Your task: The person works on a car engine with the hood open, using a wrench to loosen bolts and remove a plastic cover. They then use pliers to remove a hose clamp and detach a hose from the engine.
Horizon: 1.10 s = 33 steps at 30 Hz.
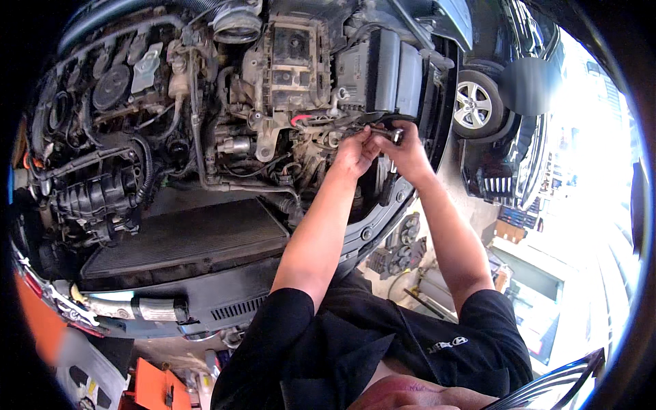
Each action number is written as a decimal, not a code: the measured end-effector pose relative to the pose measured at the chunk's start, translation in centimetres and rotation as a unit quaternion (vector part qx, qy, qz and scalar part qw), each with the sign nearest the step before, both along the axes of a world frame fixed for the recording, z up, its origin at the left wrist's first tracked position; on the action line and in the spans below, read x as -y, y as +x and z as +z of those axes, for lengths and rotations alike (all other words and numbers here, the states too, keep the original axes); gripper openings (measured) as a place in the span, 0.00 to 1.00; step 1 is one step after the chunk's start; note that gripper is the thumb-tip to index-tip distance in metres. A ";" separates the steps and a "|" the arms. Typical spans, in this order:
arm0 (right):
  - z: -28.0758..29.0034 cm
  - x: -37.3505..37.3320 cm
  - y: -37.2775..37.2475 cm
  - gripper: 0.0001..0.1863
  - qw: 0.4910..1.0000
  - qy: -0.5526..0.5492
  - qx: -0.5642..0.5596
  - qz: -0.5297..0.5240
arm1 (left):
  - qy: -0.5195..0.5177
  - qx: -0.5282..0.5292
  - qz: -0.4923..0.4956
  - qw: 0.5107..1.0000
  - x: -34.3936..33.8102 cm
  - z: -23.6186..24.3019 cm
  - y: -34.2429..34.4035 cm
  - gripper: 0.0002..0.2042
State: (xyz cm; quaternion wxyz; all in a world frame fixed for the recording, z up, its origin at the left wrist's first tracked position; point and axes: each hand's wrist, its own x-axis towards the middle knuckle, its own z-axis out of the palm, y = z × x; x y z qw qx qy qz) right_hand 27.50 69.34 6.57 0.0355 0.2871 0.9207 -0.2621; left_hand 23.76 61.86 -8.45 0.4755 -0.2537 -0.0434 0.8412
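Both my hands are at the engine bay's right side, just below the grey battery [406, 75]. My left hand [359, 152] has its fingers closed at a small dark part among hoses; exactly what it grips is hidden. Beside it my right hand [410, 152] is closed on a small shiny metal piece [398, 137], too small to identify. A red cable [299, 119] runs just left of my fingers, near grimy brackets and fittings. The radiator [184, 242] lies below and left of them.
The engine [116, 89] fills the upper left. The bumper edge [239, 311] curves along the front. A neighbouring dark car's wheel [473, 106] is at upper right. An orange toolbox [160, 383] stands at lower left, and a pale cabinet [529, 287] at lower right.
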 end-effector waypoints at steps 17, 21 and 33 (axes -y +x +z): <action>3.9 -1.2 -4.7 0.24 0.863 0.328 0.288 0.253 | -0.008 0.048 0.030 0.998 0.0 1.1 -1.0 0.04; 4.6 -0.7 -5.8 0.29 0.909 -0.137 0.339 -0.198 | -0.014 0.047 0.020 0.999 -0.3 1.5 -1.1 0.04; 4.1 -1.9 -4.9 0.27 0.933 -0.054 0.348 -0.077 | -0.013 0.042 0.024 0.999 -0.8 0.9 -1.0 0.06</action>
